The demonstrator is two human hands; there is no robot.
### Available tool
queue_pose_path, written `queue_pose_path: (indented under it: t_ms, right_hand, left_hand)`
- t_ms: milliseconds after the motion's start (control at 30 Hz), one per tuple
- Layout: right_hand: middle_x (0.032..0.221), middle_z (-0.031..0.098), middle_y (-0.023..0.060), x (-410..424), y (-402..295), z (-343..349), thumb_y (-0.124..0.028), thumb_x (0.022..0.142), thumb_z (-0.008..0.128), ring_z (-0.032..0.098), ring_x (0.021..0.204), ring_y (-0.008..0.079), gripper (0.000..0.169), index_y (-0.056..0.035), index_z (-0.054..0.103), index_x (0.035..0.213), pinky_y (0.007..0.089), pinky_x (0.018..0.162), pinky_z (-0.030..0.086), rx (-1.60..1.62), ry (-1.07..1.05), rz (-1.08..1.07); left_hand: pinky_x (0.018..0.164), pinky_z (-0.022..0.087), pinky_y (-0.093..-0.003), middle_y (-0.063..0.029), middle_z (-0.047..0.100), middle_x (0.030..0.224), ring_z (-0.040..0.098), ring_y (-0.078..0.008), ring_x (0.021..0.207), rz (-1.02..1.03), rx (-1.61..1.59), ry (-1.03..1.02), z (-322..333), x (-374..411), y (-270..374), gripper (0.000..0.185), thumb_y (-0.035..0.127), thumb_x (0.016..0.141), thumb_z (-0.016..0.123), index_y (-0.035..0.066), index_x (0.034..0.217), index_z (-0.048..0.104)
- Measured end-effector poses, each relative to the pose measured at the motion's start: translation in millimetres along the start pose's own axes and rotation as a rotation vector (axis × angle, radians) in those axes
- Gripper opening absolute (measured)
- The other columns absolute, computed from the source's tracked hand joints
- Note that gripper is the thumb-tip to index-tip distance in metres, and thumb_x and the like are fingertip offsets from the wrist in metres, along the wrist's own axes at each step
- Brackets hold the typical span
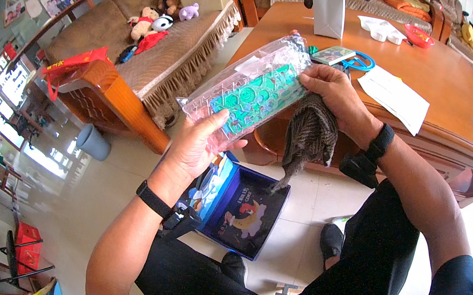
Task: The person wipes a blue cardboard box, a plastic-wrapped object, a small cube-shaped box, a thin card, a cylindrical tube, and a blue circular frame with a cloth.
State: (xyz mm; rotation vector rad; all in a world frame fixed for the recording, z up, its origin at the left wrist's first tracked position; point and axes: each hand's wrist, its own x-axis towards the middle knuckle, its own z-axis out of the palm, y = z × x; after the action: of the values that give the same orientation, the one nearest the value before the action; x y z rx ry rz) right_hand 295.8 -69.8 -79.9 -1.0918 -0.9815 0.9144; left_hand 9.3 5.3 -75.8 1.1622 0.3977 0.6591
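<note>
A clear plastic package with a green patterned sheet inside is held up between both hands. My left hand grips its left end, thumb on the front and fingers behind. My right hand pinches its right end between thumb and fingers. A dark grey knitted cloth hangs below my right hand; whether the hand also holds it cannot be told. Beneath the package, an open dark blue box with a printed inside lies on the tiled floor between the feet.
The wooden table at right bears a white paper bag, a paper sheet, blue-handled scissors, a white plastic tray and a red bowl. A sofa with plush toys stands ahead. A grey bin stands at left.
</note>
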Motion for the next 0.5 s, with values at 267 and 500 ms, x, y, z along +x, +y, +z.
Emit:
queue_pose_path:
  t_ms: [267,500]
  right_hand:
    - [0.088,0.066,0.0039,4,4,-1,-0.016,0.092,0.073,0.061,0.081,0.0116,0.018,-0.0002,0.067,0.099,0.0258,0.071,0.05,-0.173,-0.044,-0.022]
    - [0.091,0.065,0.0065,12,-3,-22,-0.019,0.089,0.076,0.059,0.083,0.0129,0.028,0.0024,0.066,0.105,0.0273,0.072,0.049,-0.265,0.1,-0.038]
  left_hand:
    - [0.082,0.061,-0.0461,-0.0118,0.067,0.126,0.068,-0.0314,0.112,0.017,0.004,0.042,-5,3,-7,0.039,0.018,0.098,0.065,0.006,0.133,0.055]
    - [0.078,0.063,-0.0385,-0.0123,0.068,0.125,0.07,-0.0296,0.107,0.066,0.021,0.1,-11,9,3,0.04,0.018,0.098,0.064,0.007,0.135,0.053]
